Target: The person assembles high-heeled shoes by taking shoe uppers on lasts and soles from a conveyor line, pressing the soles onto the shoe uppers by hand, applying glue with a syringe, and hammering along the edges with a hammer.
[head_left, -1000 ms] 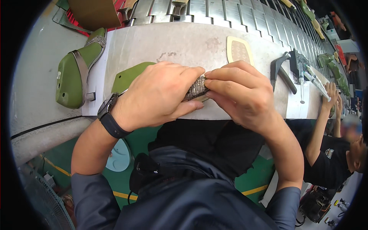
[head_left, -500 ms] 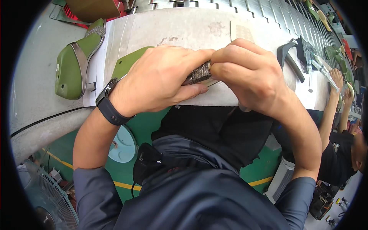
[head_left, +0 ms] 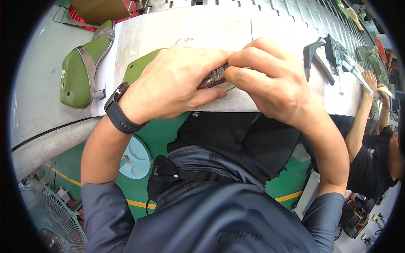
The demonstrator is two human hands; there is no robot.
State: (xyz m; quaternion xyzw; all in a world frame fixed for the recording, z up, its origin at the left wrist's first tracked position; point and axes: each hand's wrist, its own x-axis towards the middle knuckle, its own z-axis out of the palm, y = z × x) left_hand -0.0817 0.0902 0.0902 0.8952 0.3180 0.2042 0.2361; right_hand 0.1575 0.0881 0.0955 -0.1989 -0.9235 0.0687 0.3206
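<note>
My left hand (head_left: pixel 173 82), wearing a black wristband, is wrapped over a green shoe last (head_left: pixel 141 66) above the worktable. Its thumb presses below a dark, glittery sandal strap (head_left: pixel 217 76) that shows between my hands. My right hand (head_left: pixel 274 80) is closed in a pinch at the right end of this strap; its fingertips hide what lies between them. Most of the last is covered by my left hand. On the far left rests another green last with a sandal upper (head_left: pixel 78 80), which has a metallic strap and a glittery band.
The pale worktable (head_left: pixel 202 29) runs to a slatted metal conveyor (head_left: pixel 291 17). At right lies a black hammer-like tool (head_left: pixel 324 67), with slim tools (head_left: pixel 352 69) beside it. A co-worker's hand (head_left: pixel 369 82) is farther right. A fan (head_left: pixel 50 219) and a light-blue round stool (head_left: pixel 137 158) stand below.
My right hand has shifted slightly left and up at the strap. My left hand keeps its hold, moving only a little. The co-worker's arms have shifted slightly.
</note>
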